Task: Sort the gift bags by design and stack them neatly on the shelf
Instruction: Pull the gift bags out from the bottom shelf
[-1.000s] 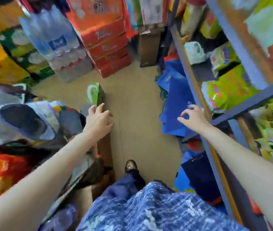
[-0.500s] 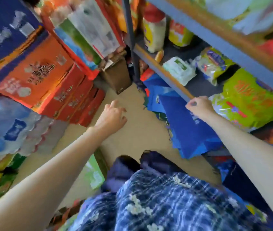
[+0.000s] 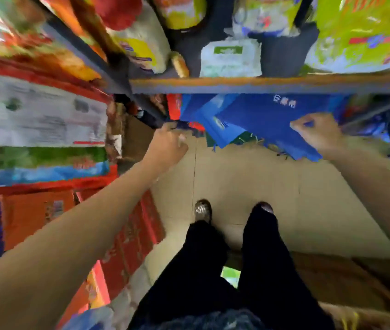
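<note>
Start at your left: stacked cartons (image 3: pixel 46 129) in red, white and green fill that side of the aisle, smeared by motion. Your left hand (image 3: pixel 169 145) reaches toward the left end of the low shelf, just beside the dark upright post (image 3: pixel 151 115); its fingers (image 3: pixel 182 141) look loosely curled, and the blur hides whether they pinch anything, so you cannot tell if it holds a bag edge. The blue gift bags (image 3: pixel 256 115) lie in a loose fan on that low shelf, under the orange-edged shelf board (image 3: pixel 260 83), their corners spilling past the front edge toward the floor (image 3: pixel 248 182). They run lengthwise along the shelf front, from just right of your left hand across to your right hand (image 3: pixel 318 134). That right hand rests on the top blue bag near its right end, fingers curled down on it as if gripping the panel. So the bags lie between your two hands, and the right one is already on them; it looks the better placed to draw the top bag out. Above the board sit packets (image 3: pixel 229 58) in white, yellow and green. The floor is plain tan, your two shoes (image 3: pixel 203 210) planted mid-aisle, and the room is a tight stockroom passage
</note>
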Available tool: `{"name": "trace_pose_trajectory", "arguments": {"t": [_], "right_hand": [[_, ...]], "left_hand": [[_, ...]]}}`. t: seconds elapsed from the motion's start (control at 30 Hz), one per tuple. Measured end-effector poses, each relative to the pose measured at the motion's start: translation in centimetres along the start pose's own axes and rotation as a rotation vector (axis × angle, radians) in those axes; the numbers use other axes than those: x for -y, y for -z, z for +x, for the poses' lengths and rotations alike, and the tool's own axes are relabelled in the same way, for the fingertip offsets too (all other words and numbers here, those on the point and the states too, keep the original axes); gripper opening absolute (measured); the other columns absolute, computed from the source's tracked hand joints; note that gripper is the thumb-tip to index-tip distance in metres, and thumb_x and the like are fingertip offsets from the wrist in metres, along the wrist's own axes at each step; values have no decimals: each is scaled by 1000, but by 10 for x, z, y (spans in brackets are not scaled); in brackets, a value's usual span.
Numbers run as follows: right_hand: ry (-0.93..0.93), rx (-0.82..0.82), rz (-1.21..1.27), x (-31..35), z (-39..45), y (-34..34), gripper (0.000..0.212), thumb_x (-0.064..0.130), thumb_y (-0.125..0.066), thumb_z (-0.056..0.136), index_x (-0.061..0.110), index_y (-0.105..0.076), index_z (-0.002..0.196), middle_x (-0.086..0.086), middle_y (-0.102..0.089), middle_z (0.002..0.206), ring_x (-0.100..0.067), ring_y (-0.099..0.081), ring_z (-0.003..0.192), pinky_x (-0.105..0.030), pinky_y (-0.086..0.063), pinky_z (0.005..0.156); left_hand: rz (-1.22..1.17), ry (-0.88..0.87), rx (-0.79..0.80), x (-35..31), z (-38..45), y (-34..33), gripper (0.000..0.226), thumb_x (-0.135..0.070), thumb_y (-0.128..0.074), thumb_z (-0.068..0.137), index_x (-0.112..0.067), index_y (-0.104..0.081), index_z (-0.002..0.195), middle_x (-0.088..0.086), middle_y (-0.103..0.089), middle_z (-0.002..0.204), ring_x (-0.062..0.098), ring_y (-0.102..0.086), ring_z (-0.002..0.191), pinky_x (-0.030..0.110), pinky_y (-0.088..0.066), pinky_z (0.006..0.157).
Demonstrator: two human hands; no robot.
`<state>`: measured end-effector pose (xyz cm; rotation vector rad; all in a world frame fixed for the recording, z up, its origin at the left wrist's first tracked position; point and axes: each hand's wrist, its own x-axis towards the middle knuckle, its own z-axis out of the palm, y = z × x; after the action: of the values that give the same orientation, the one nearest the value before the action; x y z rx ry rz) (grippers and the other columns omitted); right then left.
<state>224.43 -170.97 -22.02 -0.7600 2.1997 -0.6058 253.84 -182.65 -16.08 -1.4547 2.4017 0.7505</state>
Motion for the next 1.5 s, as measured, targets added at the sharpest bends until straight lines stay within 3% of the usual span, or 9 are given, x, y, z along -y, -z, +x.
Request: {"name": "trace_pose_trajectory", "arguments": {"t": [0.13,0.2,0.3,0.47,0.6,0.7,0.97,1.33,1.5], "right_hand": [[-8,28,-4,-41,12,-58,33,43,-66,80,12,-67,93,-18,-44,135,-32,-34,131,-30,-20,107],[1,-22,-13,-73,35,-86,25,30,-64,87,9,-68,100,-14,-35,142,-31,-25,135,-23,-15,104],[16,-72,-18,-125,74,-121,25,29,-64,88,10,-67,104,-11,-31,146,-30,-20,136,-20,-14,98],[76,-134,-146,-210,145,-186,38,26,-69,84,11,-61,118,-15,-32,143,-32,-24,132,-24,-18,100],[130,-163,-269,-261,191,-232,47,26,-71,81,14,-58,124,-15,-32,144,-35,-24,132,-32,-19,104],[170,-147,-351,-272,215,-253,54,30,-71,80,19,-52,130,-11,-27,147,-34,-20,133,-48,-33,103],[319,-226,-729,-250,265,-268,68,37,-62,88,27,-26,145,-11,-14,152,-39,-17,136,-49,-21,108],[395,-100,-926,-261,288,-276,66,27,-58,91,27,-21,145,-12,-38,136,-38,-49,111,-46,-32,96],[480,-171,-1021,-247,275,-258,57,4,-48,87,19,-25,137,-9,-50,83,-29,-48,68,-43,-30,92]], "left_hand": [[35,-115,38,15,54,-60,37,-20,-41,79,0,-67,95,24,-53,125,43,-49,114,45,-36,97],[44,-173,42,23,89,-108,44,-26,-36,74,0,-69,88,24,-57,119,44,-52,112,47,-40,93],[123,-219,14,16,138,-178,39,-29,-47,80,-8,-68,106,17,-47,136,37,-40,127,41,-33,102],[265,-360,-47,35,208,-299,39,-30,-52,90,-21,-52,128,0,-19,154,24,-19,138,35,-23,104],[328,-393,-131,67,246,-353,42,-31,-55,89,-21,-51,129,0,-19,154,22,-16,140,34,-20,103],[357,-374,-183,90,267,-375,46,-31,-59,86,-20,-51,129,0,-20,154,24,-17,139,35,-20,103],[319,-326,-343,108,288,-410,50,-35,-60,86,-23,-46,132,1,-17,154,25,-16,138,36,-16,107],[341,-260,-320,93,290,-422,51,-28,-57,89,-23,-39,137,2,-16,154,26,-19,136,38,-18,107],[355,-268,-340,80,273,-405,57,-26,-53,90,-23,-31,142,1,-15,154,26,-20,136,38,-18,108]]}}
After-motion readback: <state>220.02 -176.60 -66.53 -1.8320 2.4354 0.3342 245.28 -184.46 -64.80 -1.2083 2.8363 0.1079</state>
